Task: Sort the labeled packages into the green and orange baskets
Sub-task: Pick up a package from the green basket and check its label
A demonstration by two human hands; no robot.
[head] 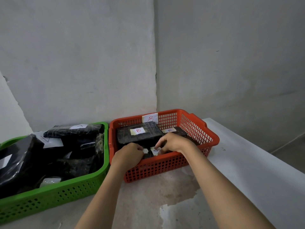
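Two hands of mine are down inside the orange basket, both reaching over its near wall. My left hand has its fingers curled, pinching the edge of a small black package at the spot where a white label shows. My right hand is curled over the same package from the other side, its fingertips pressing down beside a second white label marked in dark ink. The package lies low against the near wall of the basket, between my two hands, and most of it is hidden under them.

Just beyond my knuckles sits a larger black wrapped package with a white label reading B in red. Past my right hand, toward the far right corner, another dark package carries a B label too. On the far wall of the basket a paper tag also reads B.

Off to the side of my left forearm, touching the orange basket, stands the green basket, piled with black wrapped packages, several showing white labels; one I can read as A.

Both baskets rest on a pale, stained surface under my forearms, pushed up close to a grey wall corner.
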